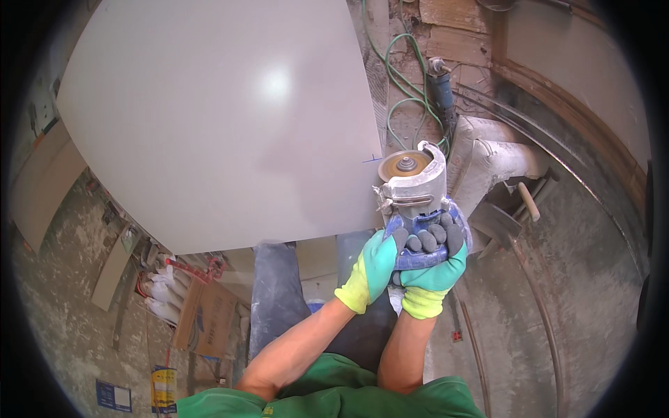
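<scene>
A handheld tile cutter (pixel 418 191) with a blue body, dusty grey guard and round brown blade is held up in front of me, tilted so the blade faces up. My left hand (pixel 383 261), in a green and yellow glove with grey fingertips, is closed on the near left side of its blue body. Gloved the same way, my right hand (pixel 446 261) wraps the body from the right, fingers folded over it. Left of the cutter lies a large pale grey tile (pixel 230 132) with a small blue line mark (pixel 371 159) near its right edge.
Beyond the cutter lies a blue power tool (pixel 440 90) beside a looped green cord (pixel 390 66). White sacks (pixel 498 157) and a shovel (pixel 496 221) are at the right. A cardboard box (pixel 212 320) stands at lower left, and long metal rods (pixel 540 299) lie on the floor.
</scene>
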Demonstrator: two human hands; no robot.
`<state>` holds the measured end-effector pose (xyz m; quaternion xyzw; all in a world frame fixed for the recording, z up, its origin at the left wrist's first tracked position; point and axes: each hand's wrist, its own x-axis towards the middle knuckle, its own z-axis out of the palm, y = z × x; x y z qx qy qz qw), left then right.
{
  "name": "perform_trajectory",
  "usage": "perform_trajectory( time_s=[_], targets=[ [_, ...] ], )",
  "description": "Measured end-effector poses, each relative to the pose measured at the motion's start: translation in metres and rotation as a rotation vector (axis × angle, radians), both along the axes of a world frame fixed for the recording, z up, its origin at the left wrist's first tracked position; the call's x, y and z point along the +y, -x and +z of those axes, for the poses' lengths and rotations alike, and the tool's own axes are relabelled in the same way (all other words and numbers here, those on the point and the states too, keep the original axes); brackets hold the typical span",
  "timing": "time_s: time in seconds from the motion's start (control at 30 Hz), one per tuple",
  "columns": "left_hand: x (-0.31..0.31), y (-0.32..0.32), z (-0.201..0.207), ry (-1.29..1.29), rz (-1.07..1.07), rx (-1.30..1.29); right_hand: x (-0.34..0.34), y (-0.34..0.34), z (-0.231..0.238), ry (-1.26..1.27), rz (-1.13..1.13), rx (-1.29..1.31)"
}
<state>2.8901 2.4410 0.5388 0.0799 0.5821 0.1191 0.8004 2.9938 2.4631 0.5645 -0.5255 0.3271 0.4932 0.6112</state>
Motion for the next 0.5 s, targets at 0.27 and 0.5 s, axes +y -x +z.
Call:
perform_trajectory(
  time_s=[0.27,0.5],
  targets=[
    [0.0046,0.0002,0.0074,-0.195,-0.051,0.084,0.0014,-0.001,0.0,-0.014,0.009,0.011],
    [0.0065,-0.0004,0.0062,-0.397,-0.085,0.128,0.0047,-0.0008,-0.0005,0.005,0.007,0.01]
  ],
)
